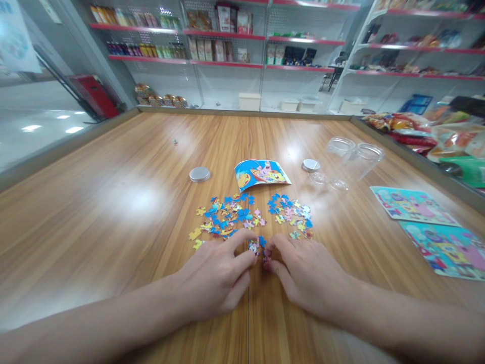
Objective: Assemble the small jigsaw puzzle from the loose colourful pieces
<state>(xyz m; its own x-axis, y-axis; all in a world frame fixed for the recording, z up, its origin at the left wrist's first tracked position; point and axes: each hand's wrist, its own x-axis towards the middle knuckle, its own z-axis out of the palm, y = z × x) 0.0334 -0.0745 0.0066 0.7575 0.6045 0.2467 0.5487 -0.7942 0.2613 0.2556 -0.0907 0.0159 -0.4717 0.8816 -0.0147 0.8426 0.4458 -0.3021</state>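
Observation:
My left hand (222,270) rests on the wooden table with thumb and index finger curled around a few joined jigsaw pieces (253,246). Close by, my right hand (303,273) pinches a small pinkish jigsaw piece (267,254) at the right side of those pieces. Beyond the left hand lies a loose pile of blue, yellow and pink jigsaw pieces (227,215). A second pile of pieces (291,211) is spread beyond the right hand. Past both piles stands a curved picture card (261,174) with cartoon figures on blue.
Two clear jars (364,162) stand at the right, near a silver lid (311,165). Another silver lid (199,174) lies left of the card. Two cartoon pictures (415,205) lie at the right. Packaged goods (405,126) sit beyond the table's raised right edge; shelves (227,36) stand behind.

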